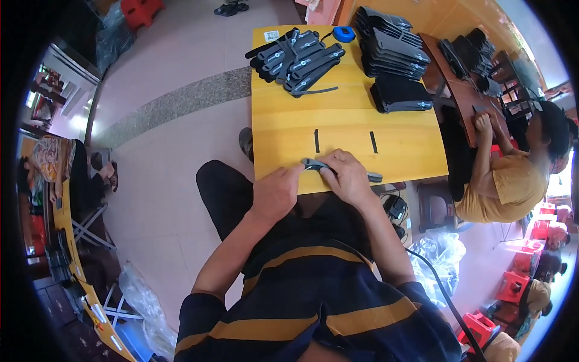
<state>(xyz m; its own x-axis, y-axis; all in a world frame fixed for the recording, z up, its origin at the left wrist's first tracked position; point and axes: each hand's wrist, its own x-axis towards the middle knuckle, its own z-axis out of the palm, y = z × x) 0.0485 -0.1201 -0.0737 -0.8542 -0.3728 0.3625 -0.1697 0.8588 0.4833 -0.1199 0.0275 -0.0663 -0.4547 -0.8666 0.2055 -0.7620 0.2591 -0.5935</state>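
Note:
Near the front edge of the yellow table [277, 127], both my hands are on a narrow grey strap [374, 177]. My right hand [347, 175] is closed over its middle, and the grey end sticks out past it on the right. At the strap's other end [312, 163], my left hand [277, 193] pinches with thumb and forefinger; something thin and pale shows at the fingertips, too small to name. The fingers partly hide the strap. Beyond my hands, two short black strips [316, 140] mark the tabletop.
A loose pile of grey-and-black straps [295, 57] lies at the far left of the table. Stacked grey folded pieces [395, 48], a black stack [401, 95] and a blue tape measure [344, 34] are at the far right. A co-worker [512, 181] sits at the right.

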